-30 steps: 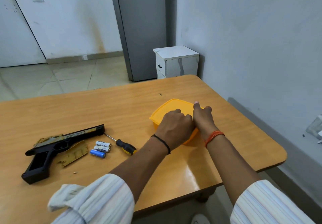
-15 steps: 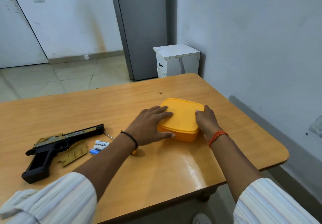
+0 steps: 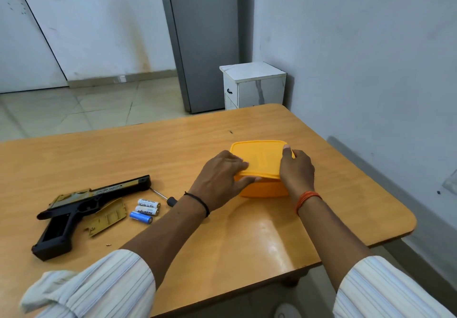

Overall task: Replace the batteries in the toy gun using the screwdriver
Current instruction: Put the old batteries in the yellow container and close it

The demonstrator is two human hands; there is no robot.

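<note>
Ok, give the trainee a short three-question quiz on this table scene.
1. True or false: the toy gun has its battery cover fitted.
2. How many loose batteries lie beside the screwdriver?
3. What do the left hand and right hand hold: A) screwdriver, B) yellow container, C) gun?

Key: 1 false, the cover lies on the table; 2 three; 3 B.

Toy gun (image 3: 81,208) at table (image 3: 346,206) left, batteries (image 3: 146,210) and screwdriver (image 3: 163,197) just right, lidded box (image 3: 262,166) farther right.
</note>
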